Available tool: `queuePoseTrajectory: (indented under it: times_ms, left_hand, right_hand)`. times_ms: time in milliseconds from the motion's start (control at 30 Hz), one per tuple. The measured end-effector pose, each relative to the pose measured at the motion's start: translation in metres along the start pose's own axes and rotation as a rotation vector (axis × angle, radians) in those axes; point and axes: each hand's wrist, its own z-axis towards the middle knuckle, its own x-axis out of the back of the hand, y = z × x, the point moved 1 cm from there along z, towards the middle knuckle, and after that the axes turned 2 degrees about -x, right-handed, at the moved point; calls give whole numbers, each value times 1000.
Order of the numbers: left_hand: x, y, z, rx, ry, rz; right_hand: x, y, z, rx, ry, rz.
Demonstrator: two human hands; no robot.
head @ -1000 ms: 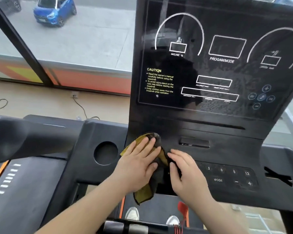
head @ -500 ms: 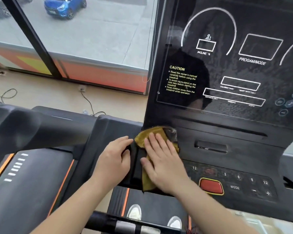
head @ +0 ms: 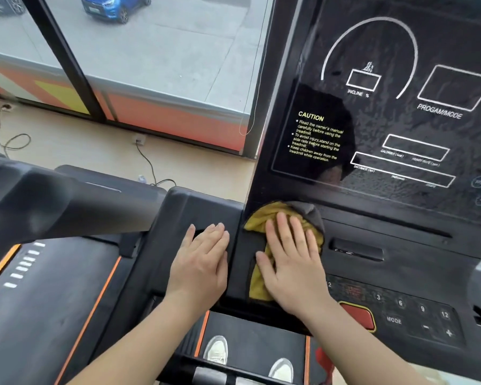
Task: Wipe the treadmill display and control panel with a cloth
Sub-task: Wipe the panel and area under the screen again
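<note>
Cloth (head: 257, 222) pinned flat under the right hand (head: 292, 262), fingers straight and slightly spread, palm pressing it onto the black console at the far-left corner of the control panel (head: 400, 304), right at the foot of the display (head: 400, 120). Yellow folds show past the fingertips and trail toward the near edge, so it lies lengthwise, near to far. Left hand (head: 203, 262) lies just beside it, flat, fingers together, holding nothing, resting on the side housing. By my read, what's left to wipe sits right of the working hand: number keys and red button (head: 357, 315) near-right, the screen rising on the far side. Right hand is nearer to both.
</note>
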Motion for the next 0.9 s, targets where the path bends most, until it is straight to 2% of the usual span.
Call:
queuePoseTrajectory:
  times_ms: [100, 267, 333, 367, 433, 533, 567, 633, 700, 767, 833, 900]
  left_hand:
    - [0, -2, 1, -1, -11, -27]
    - [-1, -2, -2, 37, -20, -136]
    - [0, -4, -1, 75, -8, -185]
    - [1, -4, 0, 93, -5, -202]
    - [5, -3, 1, 109, -22, -217]
    - [10, 5, 0, 104, -32, -231]
    - [12, 8, 0, 117, -22, -247]
    - [16, 12, 4, 156, 13, -290]
    - [22, 15, 10, 192, 37, -315]
    - [25, 21, 18, 199, 43, -323]
    - [26, 29, 23, 192, 43, -342]
    - [24, 33, 23, 213, 50, -357]
  right_hand:
    - [-5, -15, 3, -59, 33, 52]
    - [-5, -13, -23, 331, -80, 35]
    - [0, 6, -13, 389, -59, -18]
    - [4, 16, -5, 356, -23, -55]
    - [12, 25, 7, 180, 49, -105]
    - [1, -3, 5, -8, 94, -6]
    - [-4, -18, 2, 10, 75, 40]
    - [-12, -36, -3, 160, 24, 68]
    - [-7, -35, -5, 315, -20, 40]
    - [-1, -19, -5, 360, -30, 9]
    - [2, -1, -9, 225, -6, 5]
    - [2, 10, -17, 0, 18, 10]
